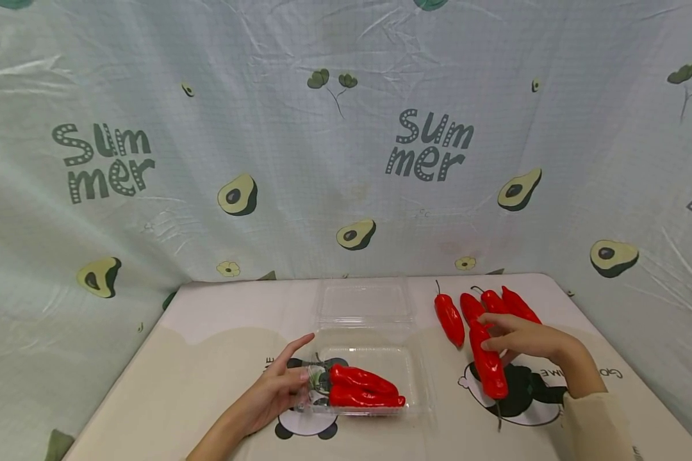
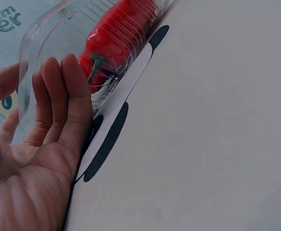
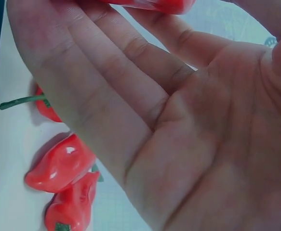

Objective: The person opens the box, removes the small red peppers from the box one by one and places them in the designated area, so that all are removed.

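Note:
Two red peppers (image 1: 366,379) lie side by side in a clear plastic box (image 1: 416,384), whose lid (image 1: 364,301) is folded back. Against the box's left end rests my left hand (image 1: 268,392), index finger stretched away from the others. The left wrist view shows its fingers (image 2: 75,91) nearly straight along the clear wall. To the right of the box, my right hand (image 1: 533,339) pinches another red pepper (image 1: 488,368) between thumb and fingers, stem hanging downward. Only a bit of this red pepper (image 3: 171,6) shows at the top of the right wrist view.
Beyond the right hand lie several more red peppers, one (image 1: 450,320) apart on the left and others (image 1: 519,305) grouped by the far right corner. The table (image 1: 219,358) has printed cartoon figures. A patterned curtain (image 1: 300,160) hangs behind it.

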A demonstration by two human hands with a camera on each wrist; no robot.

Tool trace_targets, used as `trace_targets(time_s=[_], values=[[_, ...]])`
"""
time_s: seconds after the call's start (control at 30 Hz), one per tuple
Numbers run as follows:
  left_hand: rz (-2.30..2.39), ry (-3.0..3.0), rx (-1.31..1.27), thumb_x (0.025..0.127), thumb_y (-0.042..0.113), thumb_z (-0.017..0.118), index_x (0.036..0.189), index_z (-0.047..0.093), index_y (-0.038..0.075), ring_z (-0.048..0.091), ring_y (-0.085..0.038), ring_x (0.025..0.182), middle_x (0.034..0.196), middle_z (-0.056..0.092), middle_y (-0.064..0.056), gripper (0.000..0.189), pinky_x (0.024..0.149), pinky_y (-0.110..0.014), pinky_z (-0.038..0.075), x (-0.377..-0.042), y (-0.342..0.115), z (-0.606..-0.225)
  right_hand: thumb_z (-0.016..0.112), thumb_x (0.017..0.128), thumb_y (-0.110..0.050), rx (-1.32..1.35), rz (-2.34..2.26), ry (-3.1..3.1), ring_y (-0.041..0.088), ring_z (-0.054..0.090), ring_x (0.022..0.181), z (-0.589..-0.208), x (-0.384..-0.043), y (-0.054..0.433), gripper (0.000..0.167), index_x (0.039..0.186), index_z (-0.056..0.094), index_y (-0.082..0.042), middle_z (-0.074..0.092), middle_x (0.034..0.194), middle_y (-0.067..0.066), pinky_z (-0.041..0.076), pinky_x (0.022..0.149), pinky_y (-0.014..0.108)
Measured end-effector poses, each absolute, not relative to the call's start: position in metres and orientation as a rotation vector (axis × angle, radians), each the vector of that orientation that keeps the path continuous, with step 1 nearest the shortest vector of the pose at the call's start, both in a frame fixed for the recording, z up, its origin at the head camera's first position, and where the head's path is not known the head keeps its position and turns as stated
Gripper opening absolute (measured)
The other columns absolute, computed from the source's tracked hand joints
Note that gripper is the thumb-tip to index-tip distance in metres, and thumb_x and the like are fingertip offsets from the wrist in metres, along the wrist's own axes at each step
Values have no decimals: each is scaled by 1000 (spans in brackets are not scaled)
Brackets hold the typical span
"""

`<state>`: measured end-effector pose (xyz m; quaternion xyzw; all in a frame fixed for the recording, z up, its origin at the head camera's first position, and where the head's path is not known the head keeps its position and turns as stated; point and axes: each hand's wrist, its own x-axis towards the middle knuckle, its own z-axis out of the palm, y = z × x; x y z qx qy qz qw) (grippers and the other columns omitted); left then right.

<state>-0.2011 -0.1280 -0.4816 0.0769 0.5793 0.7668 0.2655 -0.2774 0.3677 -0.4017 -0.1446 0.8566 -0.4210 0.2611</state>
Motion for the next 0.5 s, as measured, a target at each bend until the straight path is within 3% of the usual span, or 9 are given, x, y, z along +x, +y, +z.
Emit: trace_targets(time_s=[0.2,0.5], values=[[2072,1562,206,107,8,48,164,14,36,56,-10,81,89,53,3,72,79,-25,50,-201,-128,-482,73,92,-17,-431,-1156,2301,25,63,108,-404,-279,370,70,147,39,8,58,133,24,63,82,46],[2073,1560,211,107,9,49,164,13,37,56,-10,80,89,54,4,73,79,-25,51,-200,-128,-481,71,92,-13,-528,-1177,2240,27,64,100,-406,-282,371,61,145,44,-1,64,116,15,62,80,46]])
